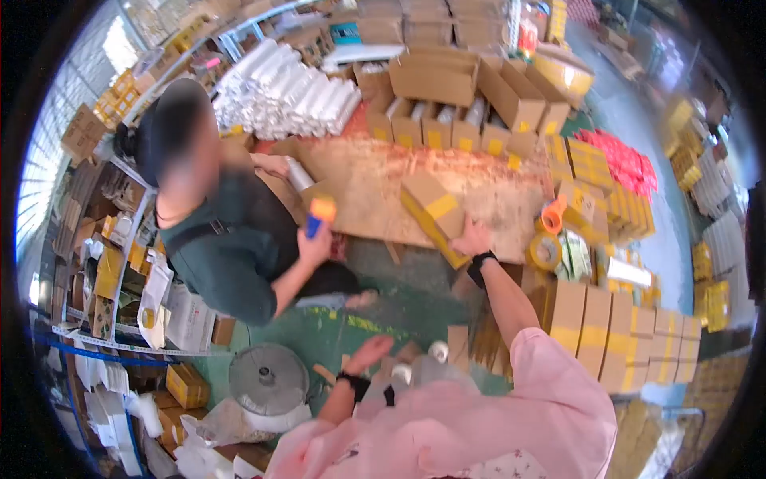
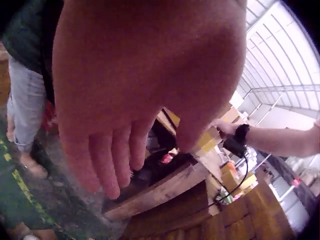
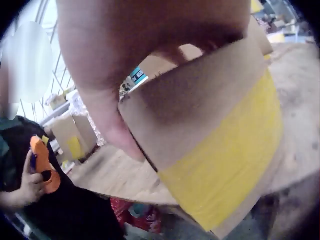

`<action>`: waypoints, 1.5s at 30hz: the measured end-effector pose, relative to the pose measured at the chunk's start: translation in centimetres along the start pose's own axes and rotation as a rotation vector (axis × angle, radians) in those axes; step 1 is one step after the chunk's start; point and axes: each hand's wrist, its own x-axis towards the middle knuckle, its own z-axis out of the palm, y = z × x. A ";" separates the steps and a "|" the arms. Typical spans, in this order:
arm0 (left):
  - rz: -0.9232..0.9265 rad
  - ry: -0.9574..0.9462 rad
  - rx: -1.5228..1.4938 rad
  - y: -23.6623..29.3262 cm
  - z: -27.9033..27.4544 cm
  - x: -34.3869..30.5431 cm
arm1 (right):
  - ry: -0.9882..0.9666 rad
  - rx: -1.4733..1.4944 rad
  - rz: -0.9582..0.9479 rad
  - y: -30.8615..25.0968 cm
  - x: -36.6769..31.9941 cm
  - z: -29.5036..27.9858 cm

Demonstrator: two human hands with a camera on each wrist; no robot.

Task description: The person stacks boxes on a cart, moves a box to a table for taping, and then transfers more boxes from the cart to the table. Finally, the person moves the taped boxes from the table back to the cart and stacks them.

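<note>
My right hand [image 1: 472, 238] grips the end of a small cardboard box [image 1: 437, 209] banded with yellow tape, at the front edge of the wooden table [image 1: 375, 172]. Up close in the right wrist view, the thumb lies along one side of the taped box [image 3: 200, 110] and the other fingers reach over its far side. My left hand [image 1: 369, 353] hangs low in front of my body, holding nothing. Its fingers [image 2: 107, 165] are extended and loose in the left wrist view.
Across the table's left end, another person holds an orange and blue tape dispenser [image 1: 321, 215] beside an open carton [image 1: 323, 188]. Open boxes [image 1: 439, 128] line the back. Tape rolls [image 1: 546, 251] and stacked taped boxes [image 1: 606, 327] stand right. A round grey lid [image 1: 268, 378] lies low left.
</note>
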 end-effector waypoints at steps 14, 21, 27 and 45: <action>0.158 -0.490 -0.200 9.8 10.2 -4.0 | 0.352 0.470 0.310 0.7 -41.9 -8.5; 0.145 -0.571 -0.038 10.5 18.7 -5.2 | 0.797 0.483 0.442 12.8 -53.8 -17.9; 0.160 -0.447 -0.080 12.3 27.5 -3.0 | 0.785 -0.007 0.871 27.9 -53.5 -23.6; 0.250 -0.138 -0.027 15.9 40.8 -0.1 | 0.471 0.382 0.299 51.6 -44.7 -18.3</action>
